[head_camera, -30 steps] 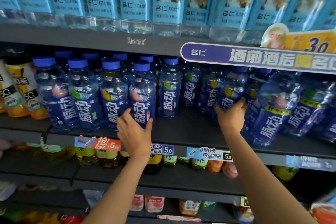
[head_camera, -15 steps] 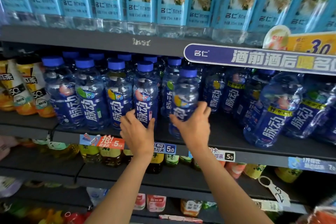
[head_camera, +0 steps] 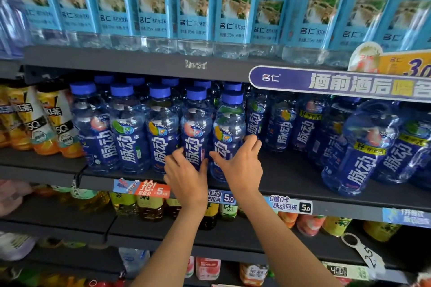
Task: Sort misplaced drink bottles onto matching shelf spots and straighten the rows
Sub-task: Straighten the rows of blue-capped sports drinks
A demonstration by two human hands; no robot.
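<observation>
Orange tea bottles [head_camera: 46, 128] stood at shelf's left; larger blue bottle [head_camera: 363, 147] leaned at right. Right hand [head_camera: 240, 165] gripped upright yellow-fruit bottle [head_camera: 229, 133] at front-row end, label forward. Left hand [head_camera: 186, 175] gripped adjacent peach bottle [head_camera: 194, 133], also upright.

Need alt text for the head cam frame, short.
Two hands grip neighbouring blue-capped drink bottles at the front of a middle shelf: left hand on one bottle, right hand on the next bottle. Light-blue-labelled water bottles line the shelf above.
</observation>
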